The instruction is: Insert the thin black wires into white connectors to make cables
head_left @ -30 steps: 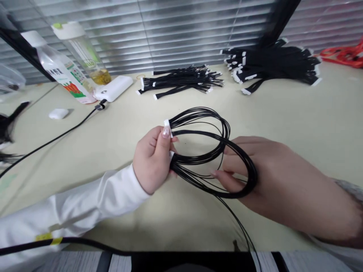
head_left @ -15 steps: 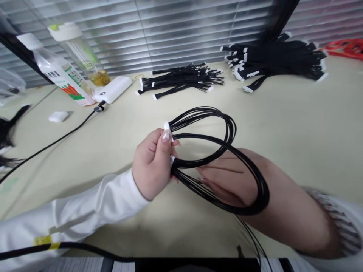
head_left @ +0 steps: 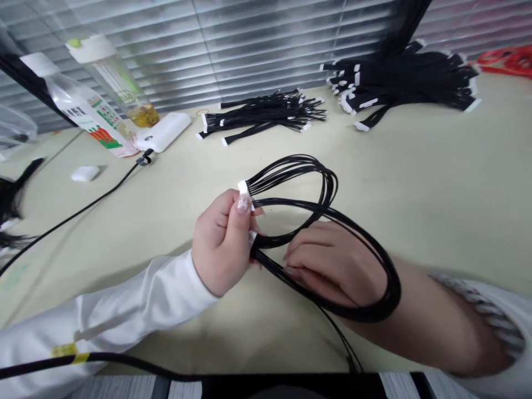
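Note:
My left hand [head_left: 226,241] is closed on a black wire harness [head_left: 386,266], with the thumb pressed against a white connector [head_left: 243,188] at its upper end. A second white connector [head_left: 252,238] shows by the fingers below. From this hand the wires bow out to the right in two big loops. My right hand [head_left: 332,260] reaches through the larger loop. Its fingers are curled, the tips at the lower wires near the connectors; their exact hold is partly hidden. A few loose wire ends [head_left: 343,341] hang beneath, towards the table edge.
At the back lie a pile of short black cables [head_left: 266,116] and a larger pile of flat cables [head_left: 407,80]. To the left stand a milky bottle [head_left: 89,108] and a clear cup [head_left: 120,83], beside a white power bank [head_left: 166,132]. A black cord [head_left: 112,360] crosses my left sleeve.
My right hand's fingers have curled in from a straighter pose and moved slightly left. The larger loop has shifted a little right and down; my left hand keeps its hold.

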`<move>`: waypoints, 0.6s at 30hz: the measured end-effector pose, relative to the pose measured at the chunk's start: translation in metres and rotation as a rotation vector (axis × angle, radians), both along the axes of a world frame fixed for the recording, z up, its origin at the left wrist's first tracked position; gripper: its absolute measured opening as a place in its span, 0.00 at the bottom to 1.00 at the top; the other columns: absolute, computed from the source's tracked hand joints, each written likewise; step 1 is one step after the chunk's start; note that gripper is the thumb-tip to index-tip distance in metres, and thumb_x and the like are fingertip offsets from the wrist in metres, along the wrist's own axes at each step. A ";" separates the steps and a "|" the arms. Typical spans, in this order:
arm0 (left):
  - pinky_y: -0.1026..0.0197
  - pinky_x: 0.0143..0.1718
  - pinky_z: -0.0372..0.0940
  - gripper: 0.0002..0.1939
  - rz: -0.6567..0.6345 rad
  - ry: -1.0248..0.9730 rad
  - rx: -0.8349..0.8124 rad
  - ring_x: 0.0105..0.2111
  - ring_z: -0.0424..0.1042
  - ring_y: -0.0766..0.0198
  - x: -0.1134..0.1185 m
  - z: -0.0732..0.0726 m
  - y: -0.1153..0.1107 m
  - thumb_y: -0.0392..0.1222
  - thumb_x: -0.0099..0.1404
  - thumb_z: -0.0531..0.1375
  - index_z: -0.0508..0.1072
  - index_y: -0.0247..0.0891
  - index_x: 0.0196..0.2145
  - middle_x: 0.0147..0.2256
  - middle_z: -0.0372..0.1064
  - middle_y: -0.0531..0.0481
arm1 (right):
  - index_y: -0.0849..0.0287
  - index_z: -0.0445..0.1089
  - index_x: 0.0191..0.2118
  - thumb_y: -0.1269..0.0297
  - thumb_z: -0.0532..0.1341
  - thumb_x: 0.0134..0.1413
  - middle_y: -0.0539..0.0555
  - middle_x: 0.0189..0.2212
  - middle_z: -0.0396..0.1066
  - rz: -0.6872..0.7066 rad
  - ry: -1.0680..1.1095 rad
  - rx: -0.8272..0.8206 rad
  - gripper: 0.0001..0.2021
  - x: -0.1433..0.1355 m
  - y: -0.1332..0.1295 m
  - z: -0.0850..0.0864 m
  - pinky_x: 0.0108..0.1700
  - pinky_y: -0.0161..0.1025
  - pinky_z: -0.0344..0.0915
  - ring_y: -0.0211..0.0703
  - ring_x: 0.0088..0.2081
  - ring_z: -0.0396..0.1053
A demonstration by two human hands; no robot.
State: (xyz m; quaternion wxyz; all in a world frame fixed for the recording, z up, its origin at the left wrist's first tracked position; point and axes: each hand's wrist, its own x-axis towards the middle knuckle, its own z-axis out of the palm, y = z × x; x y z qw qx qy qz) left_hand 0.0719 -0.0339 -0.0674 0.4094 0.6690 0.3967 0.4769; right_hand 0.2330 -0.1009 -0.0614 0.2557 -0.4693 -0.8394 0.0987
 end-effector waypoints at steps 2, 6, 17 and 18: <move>0.72 0.07 0.53 0.19 0.000 0.002 0.015 0.09 0.57 0.76 0.000 -0.001 0.001 0.52 0.66 0.49 0.65 0.36 0.25 0.17 0.61 0.57 | 0.58 0.64 0.27 0.67 0.49 0.61 0.50 0.28 0.68 -0.026 0.001 -0.037 0.12 0.000 -0.001 0.005 0.35 0.37 0.58 0.36 0.30 0.63; 0.72 0.05 0.51 0.18 -0.016 -0.009 -0.019 0.07 0.56 0.76 0.000 -0.003 0.003 0.52 0.66 0.49 0.66 0.37 0.27 0.16 0.61 0.58 | 0.59 0.60 0.25 0.65 0.49 0.60 0.48 0.22 0.61 -0.062 0.047 -0.074 0.13 0.002 -0.001 0.010 0.29 0.34 0.53 0.34 0.25 0.58; 0.74 0.08 0.54 0.18 -0.037 0.019 0.040 0.09 0.57 0.77 -0.001 0.000 -0.001 0.50 0.67 0.49 0.65 0.36 0.25 0.16 0.62 0.57 | 0.60 0.64 0.23 0.67 0.52 0.55 0.45 0.19 0.64 -0.032 0.194 -0.477 0.12 0.000 0.005 0.008 0.24 0.31 0.52 0.29 0.22 0.57; 0.74 0.07 0.53 0.18 -0.044 0.022 0.039 0.09 0.57 0.76 -0.001 0.000 -0.001 0.50 0.67 0.49 0.65 0.37 0.25 0.16 0.62 0.57 | 0.60 0.64 0.22 0.66 0.52 0.54 0.45 0.18 0.63 -0.042 0.213 -0.525 0.11 -0.001 0.005 0.011 0.23 0.30 0.52 0.29 0.21 0.57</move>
